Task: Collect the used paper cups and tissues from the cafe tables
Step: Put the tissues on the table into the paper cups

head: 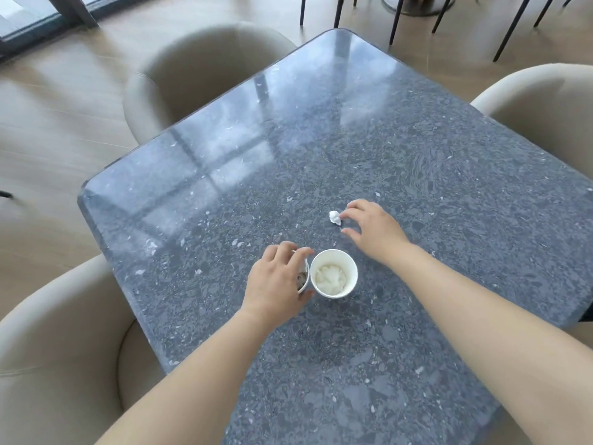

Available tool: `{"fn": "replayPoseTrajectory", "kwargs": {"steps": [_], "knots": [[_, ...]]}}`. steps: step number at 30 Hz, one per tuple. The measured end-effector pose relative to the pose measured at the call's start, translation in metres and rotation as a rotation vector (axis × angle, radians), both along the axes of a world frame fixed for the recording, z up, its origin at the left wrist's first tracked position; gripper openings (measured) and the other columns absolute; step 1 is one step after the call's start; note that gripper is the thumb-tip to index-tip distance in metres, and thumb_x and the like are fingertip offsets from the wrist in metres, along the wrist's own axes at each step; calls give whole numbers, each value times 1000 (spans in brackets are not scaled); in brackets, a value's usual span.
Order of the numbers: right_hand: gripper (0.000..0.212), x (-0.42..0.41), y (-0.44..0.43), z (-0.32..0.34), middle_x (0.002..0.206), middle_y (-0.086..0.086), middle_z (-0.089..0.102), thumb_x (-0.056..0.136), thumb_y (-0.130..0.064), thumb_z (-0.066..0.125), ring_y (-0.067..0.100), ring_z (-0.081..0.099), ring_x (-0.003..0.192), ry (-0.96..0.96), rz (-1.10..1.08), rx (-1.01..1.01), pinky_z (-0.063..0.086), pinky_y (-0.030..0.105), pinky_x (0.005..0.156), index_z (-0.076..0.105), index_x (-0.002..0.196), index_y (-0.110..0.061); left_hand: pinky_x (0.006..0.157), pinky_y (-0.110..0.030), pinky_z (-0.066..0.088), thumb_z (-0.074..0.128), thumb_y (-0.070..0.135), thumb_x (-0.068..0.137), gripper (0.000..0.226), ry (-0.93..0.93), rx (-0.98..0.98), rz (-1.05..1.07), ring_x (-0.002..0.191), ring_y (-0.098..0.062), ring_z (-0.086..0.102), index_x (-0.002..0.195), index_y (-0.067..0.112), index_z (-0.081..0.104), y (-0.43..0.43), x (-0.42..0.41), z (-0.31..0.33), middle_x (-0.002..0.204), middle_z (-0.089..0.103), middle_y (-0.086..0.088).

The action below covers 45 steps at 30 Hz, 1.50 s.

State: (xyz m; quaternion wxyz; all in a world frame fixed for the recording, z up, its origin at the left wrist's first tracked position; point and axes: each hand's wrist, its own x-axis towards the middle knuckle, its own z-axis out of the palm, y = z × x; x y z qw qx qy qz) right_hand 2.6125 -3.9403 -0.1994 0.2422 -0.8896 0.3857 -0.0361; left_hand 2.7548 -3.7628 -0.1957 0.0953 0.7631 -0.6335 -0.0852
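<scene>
Paper: 2 cups (333,273) touch on the table (417,149); my left hand (276,281) clamps the left one (303,277). Right hand (372,229), fingers apart, reaches the tissue (334,217) beyond them. I might knock the stuffed cup over.

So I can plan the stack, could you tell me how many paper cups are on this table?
2: one cup standing open mid-table, the other cup touching its left side, mostly hidden under the left hand.

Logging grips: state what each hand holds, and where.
Left hand grips a paper cup over its rim. Right hand holds nothing; its fingertips just reach the crumpled tissue.
</scene>
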Motion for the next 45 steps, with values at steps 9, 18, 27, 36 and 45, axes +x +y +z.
{"fn": "replayPoseTrajectory", "kwargs": {"steps": [9,18,27,36,45], "knots": [[18,20,-11,-28,109,8,54,85,-4,54,29,49,104,50,82,102,42,36,90,66,96,-10,86,-33,45,64,47,71,65,-48,67,-54,103,-24,43,128,29,37,-21,9,-1,116,47,-1],[12,-4,30,36,84,-8,58,81,-14,62,-1,54,67,-328,-177,159,38,11,63,65,83,-25,88,-32,46,67,43,63,84,-79,178,-74,112,-21,34,132,34,19,-21,11,-1,123,37,3],[24,-26,88,54,117,-2,60,83,-16,60,19,54,108,-170,-19,135,45,33,90,63,107,-20,105,-47,31,64,48,72,99,-128,297,-83,132,-23,22,143,34,-3,-19,6,18,143,21,-1],[34,-38,118,44,120,-11,56,84,-37,58,14,46,115,55,87,-52,28,34,93,54,116,-28,109,-45,20,54,43,84,56,-218,156,-3,130,-20,33,133,25,34,15,0,33,141,35,1],[24,-40,120,49,101,4,63,87,-12,46,28,53,100,-3,45,-117,37,36,83,62,105,-16,108,-48,19,47,29,91,15,-209,291,-36,111,-19,53,104,26,55,17,-9,55,106,58,6]]}}
